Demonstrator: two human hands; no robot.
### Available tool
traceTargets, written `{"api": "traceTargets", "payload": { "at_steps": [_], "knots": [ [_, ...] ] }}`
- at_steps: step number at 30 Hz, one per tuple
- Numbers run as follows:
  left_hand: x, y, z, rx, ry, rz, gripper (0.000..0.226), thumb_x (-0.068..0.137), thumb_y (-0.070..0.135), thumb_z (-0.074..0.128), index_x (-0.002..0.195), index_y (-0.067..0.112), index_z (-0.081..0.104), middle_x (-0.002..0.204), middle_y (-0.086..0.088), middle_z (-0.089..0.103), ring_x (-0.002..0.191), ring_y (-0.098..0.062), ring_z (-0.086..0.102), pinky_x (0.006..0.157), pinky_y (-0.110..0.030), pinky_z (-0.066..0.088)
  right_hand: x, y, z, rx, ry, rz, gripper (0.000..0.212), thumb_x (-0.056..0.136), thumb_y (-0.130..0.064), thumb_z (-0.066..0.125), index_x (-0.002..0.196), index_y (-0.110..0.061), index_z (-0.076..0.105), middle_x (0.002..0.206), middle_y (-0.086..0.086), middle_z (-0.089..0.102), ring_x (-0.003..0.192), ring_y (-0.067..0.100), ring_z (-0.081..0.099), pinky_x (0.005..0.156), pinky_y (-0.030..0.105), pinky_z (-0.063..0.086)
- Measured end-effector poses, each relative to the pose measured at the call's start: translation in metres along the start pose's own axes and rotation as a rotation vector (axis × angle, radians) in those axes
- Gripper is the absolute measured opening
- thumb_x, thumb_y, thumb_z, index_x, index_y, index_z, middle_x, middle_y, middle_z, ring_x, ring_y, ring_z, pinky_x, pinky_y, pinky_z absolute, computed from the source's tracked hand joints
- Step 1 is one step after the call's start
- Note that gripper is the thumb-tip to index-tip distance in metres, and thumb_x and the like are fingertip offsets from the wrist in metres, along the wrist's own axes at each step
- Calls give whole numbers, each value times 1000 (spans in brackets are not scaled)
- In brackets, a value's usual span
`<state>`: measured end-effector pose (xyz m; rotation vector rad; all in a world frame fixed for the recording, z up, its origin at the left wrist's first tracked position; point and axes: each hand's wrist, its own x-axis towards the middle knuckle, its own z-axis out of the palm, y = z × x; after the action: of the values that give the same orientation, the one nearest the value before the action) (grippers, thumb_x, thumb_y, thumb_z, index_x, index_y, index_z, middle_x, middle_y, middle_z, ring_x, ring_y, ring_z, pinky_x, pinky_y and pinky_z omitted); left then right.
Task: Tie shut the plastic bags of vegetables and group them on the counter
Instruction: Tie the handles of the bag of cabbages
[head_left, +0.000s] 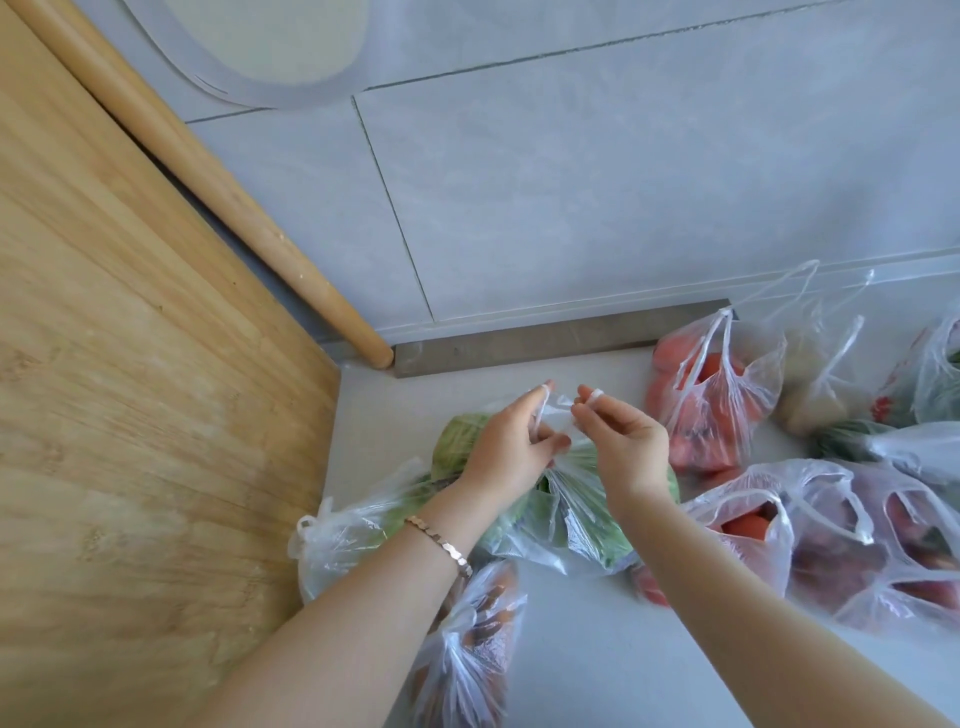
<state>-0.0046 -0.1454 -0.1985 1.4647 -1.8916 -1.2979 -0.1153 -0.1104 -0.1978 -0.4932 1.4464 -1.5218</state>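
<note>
A clear plastic bag of green cabbage lies in the middle of the white counter. My left hand and my right hand are both above it. Each pinches one of the bag's handles, with the handle looped over a fingertip, and the two handles cross between the hands. To the left, a tied bag of greens rests against the board. A bag of carrots lies under my left forearm.
A large wooden cutting board and a rolling pin lean against the tiled wall on the left. Open bags of tomatoes, potatoes, other red produce and greens crowd the right side.
</note>
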Motion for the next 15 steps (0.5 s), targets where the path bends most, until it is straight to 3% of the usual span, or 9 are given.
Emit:
{"api": "traceTargets", "payload": {
  "at_steps": [3,6,10,15],
  "knots": [
    [-1,3,-1,-126,9,-50,67,84,9,64,142,18,31,75,-8,66,50,0,56,60,-14,48,3,-4,-4,-149,-26,-43,11,79,2,65,89,-2,68,79,-5,67,61,-9,62,64,9,51],
    [-3,1,-1,-262,55,-123,67,83,4,64,140,16,34,65,3,67,45,3,55,55,-8,47,2,-3,-15,-196,-4,-22,17,79,-1,67,93,-7,60,82,4,67,62,3,64,58,11,52],
    [-4,-1,-1,-349,101,-158,65,82,1,64,139,17,37,60,5,64,44,4,55,56,-6,47,-5,7,-11,-267,-294,164,26,87,0,56,113,-4,56,78,3,64,47,3,59,51,14,53],
    [-8,5,-3,-366,109,-117,58,84,-2,61,136,15,41,69,2,64,44,6,54,53,-5,45,-5,19,-5,31,-488,358,17,92,-2,46,97,-1,63,70,-1,59,44,3,51,43,12,43]
  ]
}}
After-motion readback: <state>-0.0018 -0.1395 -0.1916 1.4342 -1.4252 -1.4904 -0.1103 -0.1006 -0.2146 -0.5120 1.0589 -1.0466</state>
